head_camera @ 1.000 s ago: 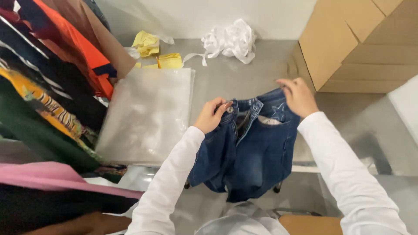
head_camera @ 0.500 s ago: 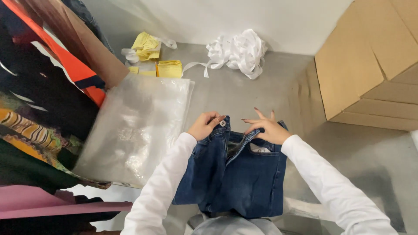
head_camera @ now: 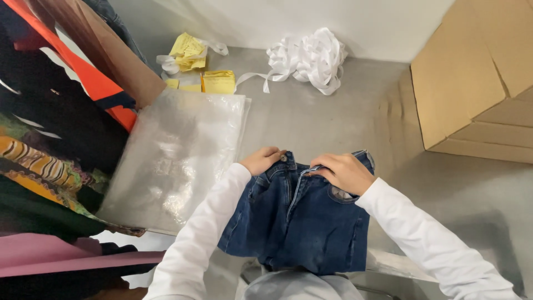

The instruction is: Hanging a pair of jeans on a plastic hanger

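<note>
Item under handling: one pair of dark blue denim jeans [head_camera: 302,222], lying front-up on the grey table [head_camera: 311,122] at lower centre of the frame, waistband toward the top, legs running off the near edge.

Left hand [head_camera: 262,160]: curled, fingers pinching the waistband at the button corner. Right hand [head_camera: 344,172]: fingers bent and pressed down on the waistband just right of the open fly, holding the flap. Both white sleeves [head_camera: 200,244] enter from the bottom of the frame.

Judgement on the step in hand: the fly stands open and the two waistband halves are apart. To do it well, the two halves should be drawn level before any fastening, the denim kept flat against the table, and the right pocket lining, which shows pale at the waistband, tucked in so it does not bunch.

Count of things in view:
- Jeans: one.
- Stack of clear plastic bags [head_camera: 177,155]: one stack, centre left, just beside the jeans; number of bags within cannot be told.
- Heap of white ribbon [head_camera: 305,58]: one, top centre.
- Yellow paper tags [head_camera: 219,82]: about three small piles, upper left; exact count uncertain.
- Cardboard boxes [head_camera: 472,72]: at least two, upper right.
- Hanging garments [head_camera: 50,139]: several along the left edge, uncountable.
</note>
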